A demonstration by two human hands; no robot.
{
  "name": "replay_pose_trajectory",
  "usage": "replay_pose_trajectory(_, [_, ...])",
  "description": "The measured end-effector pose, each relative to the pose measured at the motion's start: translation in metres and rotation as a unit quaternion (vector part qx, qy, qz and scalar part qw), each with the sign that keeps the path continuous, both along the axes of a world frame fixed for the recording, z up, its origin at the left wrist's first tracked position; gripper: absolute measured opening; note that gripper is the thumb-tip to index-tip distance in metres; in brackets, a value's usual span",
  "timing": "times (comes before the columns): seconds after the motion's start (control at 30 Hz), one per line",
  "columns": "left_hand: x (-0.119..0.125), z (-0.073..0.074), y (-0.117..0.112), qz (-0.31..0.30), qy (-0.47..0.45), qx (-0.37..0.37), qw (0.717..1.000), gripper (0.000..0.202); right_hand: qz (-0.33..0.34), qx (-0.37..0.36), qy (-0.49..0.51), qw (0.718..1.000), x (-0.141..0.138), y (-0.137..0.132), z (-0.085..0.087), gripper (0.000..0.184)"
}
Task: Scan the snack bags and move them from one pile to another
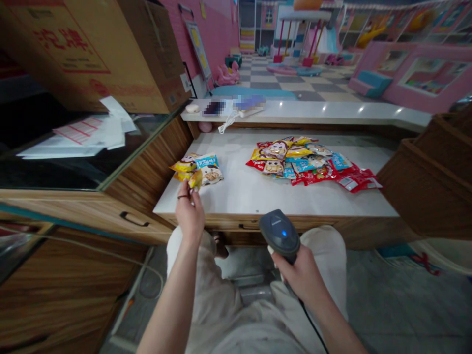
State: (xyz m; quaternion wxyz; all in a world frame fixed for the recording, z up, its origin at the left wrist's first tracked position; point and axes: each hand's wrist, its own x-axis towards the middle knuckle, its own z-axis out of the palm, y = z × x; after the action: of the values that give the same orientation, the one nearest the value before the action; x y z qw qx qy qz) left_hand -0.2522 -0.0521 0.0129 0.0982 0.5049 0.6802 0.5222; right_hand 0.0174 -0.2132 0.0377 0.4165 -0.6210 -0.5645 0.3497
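Note:
My left hand (190, 209) pinches the near edge of a yellow snack bag (195, 180) at the left of the white desktop. Beside that bag lie another yellow snack bag (184, 164) and a blue-and-white one (210, 169). My right hand (302, 270) is wrapped round the handle of a dark barcode scanner (279, 233), held above my lap with a blue light lit on top. Its cable trails down past my wrist. Farther right on the desk is a heap of yellow, blue and red snack bags (313, 164), apart from both hands.
A large cardboard box (147, 59) and loose papers (81, 135) sit on the left counter. Behind the desk runs a raised white ledge (313, 112) with blurred items and a white cable (227, 123). A brown woven-looking object (435, 172) stands at the right. Beyond is a play area.

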Motion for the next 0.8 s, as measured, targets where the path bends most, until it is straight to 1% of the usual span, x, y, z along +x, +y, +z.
replay_pose_trajectory(0.07, [-0.02, -0.004, 0.011, 0.038, 0.074, -0.035, 0.996, 0.059, 0.012, -0.006, 0.013, 1.0, -0.003, 0.001, -0.002, 0.022])
replay_pose_trajectory(0.13, [-0.031, -0.011, 0.022, 0.029, 0.137, -0.069, 0.988, 0.064, 0.02, -0.013, 0.019, 1.0, -0.006, 0.003, -0.002, 0.021])
replay_pose_trajectory(0.23, [-0.031, -0.022, 0.036, 0.004, 0.209, -0.117, 0.971, 0.074, 0.024, -0.02, 0.02, 0.999, -0.008, 0.004, -0.002, 0.02])
replay_pose_trajectory(0.33, [-0.023, -0.027, 0.051, 0.017, 0.234, -0.146, 0.961, 0.08, 0.023, -0.025, 0.02, 0.999, -0.007, 0.005, -0.002, 0.02])
replay_pose_trajectory(0.47, [-0.014, -0.025, 0.077, 0.028, 0.238, -0.16, 0.958, 0.087, 0.012, -0.013, 0.01, 1.0, -0.006, 0.007, -0.001, 0.019])
replay_pose_trajectory(0.63, [-0.013, -0.02, 0.11, 0.033, 0.233, -0.166, 0.958, 0.082, 0.006, -0.016, 0.019, 1.0, -0.002, 0.011, -0.003, 0.023])
replay_pose_trajectory(0.73, [-0.009, -0.013, 0.117, 0.035, 0.227, -0.158, 0.96, 0.083, 0.003, -0.027, 0.023, 0.999, 0.002, 0.011, -0.007, 0.026])
replay_pose_trajectory(0.8, [0.003, -0.007, 0.118, 0.017, 0.22, -0.122, 0.968, 0.083, 0.0, -0.032, 0.023, 0.999, 0.005, 0.012, -0.01, 0.027])
